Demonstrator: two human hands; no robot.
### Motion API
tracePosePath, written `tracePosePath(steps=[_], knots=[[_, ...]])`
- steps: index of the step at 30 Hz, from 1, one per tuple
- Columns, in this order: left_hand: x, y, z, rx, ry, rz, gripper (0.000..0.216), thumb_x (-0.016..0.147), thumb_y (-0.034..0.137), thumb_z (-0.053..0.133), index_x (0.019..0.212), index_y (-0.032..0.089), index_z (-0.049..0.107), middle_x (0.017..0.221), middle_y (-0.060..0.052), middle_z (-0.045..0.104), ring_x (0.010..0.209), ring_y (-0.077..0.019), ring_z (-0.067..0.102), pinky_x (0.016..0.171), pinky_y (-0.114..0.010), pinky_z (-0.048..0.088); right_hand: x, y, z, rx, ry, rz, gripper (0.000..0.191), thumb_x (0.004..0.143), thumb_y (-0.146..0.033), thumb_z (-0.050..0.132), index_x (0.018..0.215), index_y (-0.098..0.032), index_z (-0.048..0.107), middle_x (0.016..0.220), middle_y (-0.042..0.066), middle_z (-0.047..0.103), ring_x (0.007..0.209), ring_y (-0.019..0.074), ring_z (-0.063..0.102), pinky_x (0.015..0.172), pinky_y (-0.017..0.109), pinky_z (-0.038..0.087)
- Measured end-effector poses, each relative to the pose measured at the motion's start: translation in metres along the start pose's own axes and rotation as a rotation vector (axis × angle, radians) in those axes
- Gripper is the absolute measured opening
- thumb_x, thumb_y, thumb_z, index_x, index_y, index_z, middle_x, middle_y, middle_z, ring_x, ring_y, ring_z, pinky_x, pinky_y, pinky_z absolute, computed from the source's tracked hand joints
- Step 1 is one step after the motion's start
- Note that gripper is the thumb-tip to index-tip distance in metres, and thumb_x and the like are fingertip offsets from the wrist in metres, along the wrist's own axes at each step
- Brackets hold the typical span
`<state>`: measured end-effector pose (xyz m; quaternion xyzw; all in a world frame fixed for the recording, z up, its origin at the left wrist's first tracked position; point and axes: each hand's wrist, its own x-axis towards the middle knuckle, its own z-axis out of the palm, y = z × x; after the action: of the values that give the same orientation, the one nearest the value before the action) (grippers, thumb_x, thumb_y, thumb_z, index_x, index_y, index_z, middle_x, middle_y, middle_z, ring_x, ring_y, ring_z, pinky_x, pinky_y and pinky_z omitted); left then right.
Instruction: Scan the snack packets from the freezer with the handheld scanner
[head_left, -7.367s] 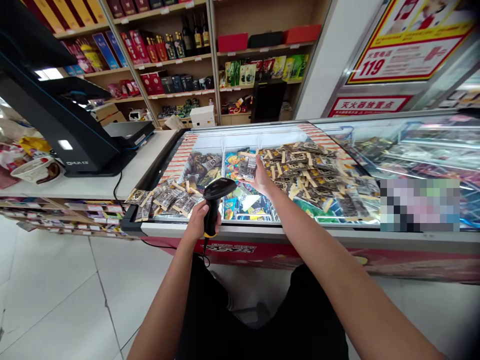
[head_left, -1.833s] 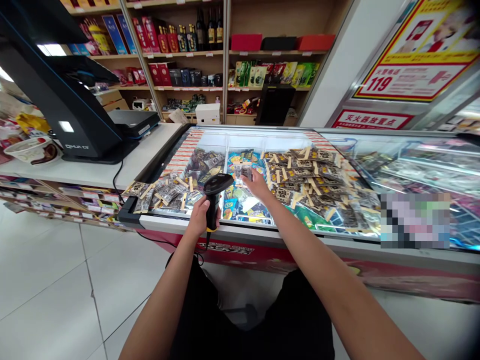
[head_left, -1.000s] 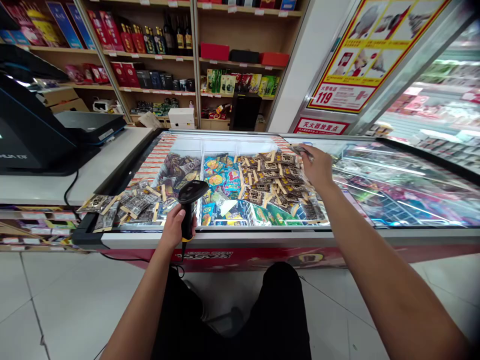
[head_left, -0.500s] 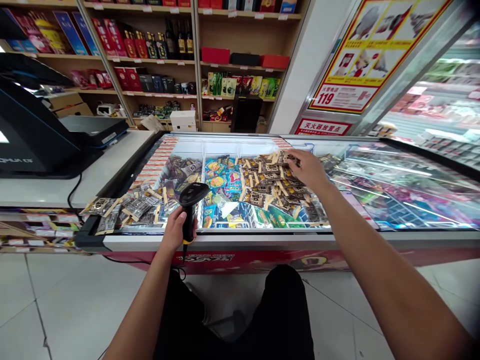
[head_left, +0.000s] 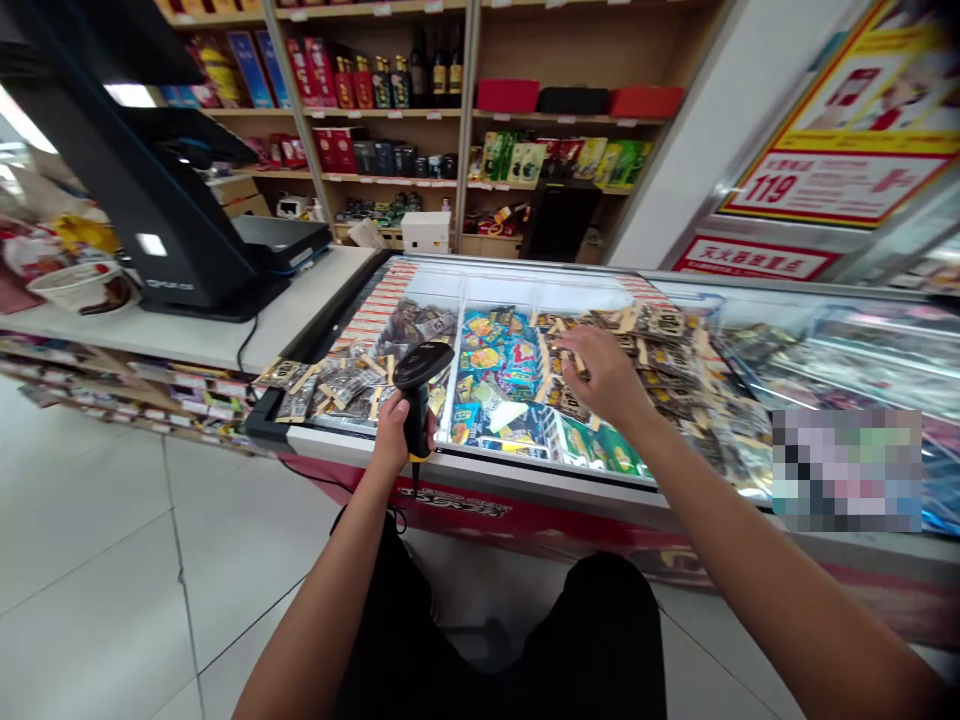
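My left hand (head_left: 393,428) is wrapped around the handle of a black barcode scanner (head_left: 421,372), held upright above the front edge of a chest freezer (head_left: 480,468). My right hand (head_left: 606,378) is over a pile of small snack packets (head_left: 667,352) with tan strips, lying on the freezer's glass top. Its thumb and fingers are apart, and no packet shows between them. More of these packets (head_left: 337,388) lie heaped at the left end of the glass, left of the scanner. Blue bags (head_left: 487,350) show inside the freezer between the two heaps.
At left, a counter (head_left: 300,300) bears a dark checkout terminal (head_left: 180,230) and a white bowl (head_left: 82,290). Shelves (head_left: 375,115) of bottles and boxes stand behind the freezer. A blurred-out patch (head_left: 847,470) covers something on the freezer's right side.
My view has turned left, bringing more of the counter into sight. My right hand has moved from the far part of the packet pile to its left side. The scanner stays in my left hand.
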<state>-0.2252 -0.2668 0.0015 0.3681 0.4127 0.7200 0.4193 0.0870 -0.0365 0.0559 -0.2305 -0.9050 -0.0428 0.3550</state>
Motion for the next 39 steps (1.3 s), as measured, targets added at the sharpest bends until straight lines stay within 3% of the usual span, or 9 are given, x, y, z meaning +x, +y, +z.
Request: tracePosePath(steps=[3, 8, 13, 18, 22, 26, 30, 34, 39], knots=[[0.000, 0.012, -0.022, 0.028, 0.056, 0.033, 0.070, 0.083, 0.087, 0.080, 0.103, 0.022, 0.064, 0.060, 0.004, 0.066, 0.038, -0.0180, 0.060, 0.037, -0.027, 0.045, 0.010, -0.038, 0.050, 0.095, -0.184, -0.065, 0.046, 0.115, -0.038, 0.054, 0.154, -0.022, 0.073, 0.155, 0.020, 0.077, 0.152, 0.0431, 0.068, 0.130, 0.072, 0.054], [-0.005, 0.043, -0.084, 0.097, 0.199, 0.123, 0.069, 0.086, 0.087, 0.077, 0.101, 0.021, 0.065, 0.063, 0.001, 0.069, 0.039, -0.0170, 0.060, 0.038, -0.027, 0.043, 0.040, -0.074, 0.116, 0.188, -0.394, -0.074, 0.057, 0.117, -0.048, 0.049, 0.163, -0.019, 0.065, 0.164, 0.024, 0.070, 0.155, 0.0466, 0.065, 0.128, 0.072, 0.054], [-0.005, 0.064, -0.140, 0.121, 0.359, 0.201, 0.071, 0.083, 0.091, 0.073, 0.095, 0.022, 0.063, 0.059, 0.002, 0.066, 0.037, -0.0159, 0.056, 0.037, -0.027, 0.040, 0.087, -0.100, 0.166, 0.271, -0.413, -0.072, 0.058, 0.118, -0.051, 0.047, 0.164, -0.021, 0.064, 0.162, 0.024, 0.071, 0.155, 0.0461, 0.065, 0.128, 0.068, 0.054], [-0.002, 0.062, -0.157, 0.136, 0.424, 0.240, 0.072, 0.083, 0.094, 0.070, 0.091, 0.023, 0.060, 0.058, 0.001, 0.065, 0.036, -0.0152, 0.055, 0.037, -0.028, 0.041, 0.132, -0.152, 0.206, 0.330, -0.398, -0.172, 0.062, 0.115, -0.054, 0.055, 0.167, -0.020, 0.065, 0.168, 0.023, 0.067, 0.159, 0.0480, 0.060, 0.132, 0.072, 0.048], [-0.005, 0.058, -0.156, 0.154, 0.368, 0.213, 0.070, 0.086, 0.091, 0.073, 0.096, 0.023, 0.061, 0.062, 0.000, 0.069, 0.038, -0.0181, 0.060, 0.036, -0.029, 0.042, 0.155, -0.197, 0.218, 0.354, -0.501, -0.370, 0.072, 0.108, -0.049, 0.067, 0.175, -0.022, 0.060, 0.179, 0.019, 0.059, 0.169, 0.0473, 0.049, 0.139, 0.071, 0.040], [-0.008, 0.059, -0.157, 0.179, 0.315, 0.216, 0.067, 0.090, 0.089, 0.072, 0.096, 0.023, 0.061, 0.065, -0.002, 0.072, 0.040, -0.0176, 0.061, 0.038, -0.029, 0.044, 0.167, -0.216, 0.215, 0.272, -0.571, -0.334, 0.072, 0.105, -0.048, 0.073, 0.170, -0.018, 0.064, 0.166, 0.023, 0.068, 0.158, 0.0497, 0.057, 0.133, 0.069, 0.046], [-0.008, 0.058, -0.158, 0.180, 0.297, 0.229, 0.067, 0.091, 0.089, 0.073, 0.099, 0.023, 0.064, 0.064, -0.002, 0.071, 0.041, -0.0195, 0.063, 0.038, -0.030, 0.045, 0.167, -0.209, 0.206, 0.175, -0.534, -0.237, 0.075, 0.101, -0.053, 0.081, 0.162, -0.013, 0.068, 0.155, 0.027, 0.069, 0.146, 0.0507, 0.062, 0.125, 0.066, 0.054], [-0.008, 0.056, -0.157, 0.153, 0.296, 0.248, 0.067, 0.090, 0.089, 0.074, 0.098, 0.023, 0.065, 0.063, -0.001, 0.071, 0.039, -0.0188, 0.060, 0.038, -0.030, 0.046, 0.157, -0.192, 0.203, 0.144, -0.463, -0.170, 0.072, 0.102, -0.058, 0.081, 0.158, -0.014, 0.069, 0.142, 0.025, 0.073, 0.138, 0.0501, 0.066, 0.122, 0.066, 0.055], [-0.011, 0.061, -0.153, 0.105, 0.341, 0.261, 0.067, 0.087, 0.088, 0.076, 0.097, 0.023, 0.063, 0.061, 0.001, 0.068, 0.037, -0.0167, 0.056, 0.036, -0.028, 0.043, 0.141, -0.169, 0.199, 0.293, -0.448, 0.011, 0.059, 0.100, -0.065, 0.080, 0.139, -0.020, 0.075, 0.136, 0.023, 0.077, 0.130, 0.0489, 0.073, 0.112, 0.065, 0.062]])
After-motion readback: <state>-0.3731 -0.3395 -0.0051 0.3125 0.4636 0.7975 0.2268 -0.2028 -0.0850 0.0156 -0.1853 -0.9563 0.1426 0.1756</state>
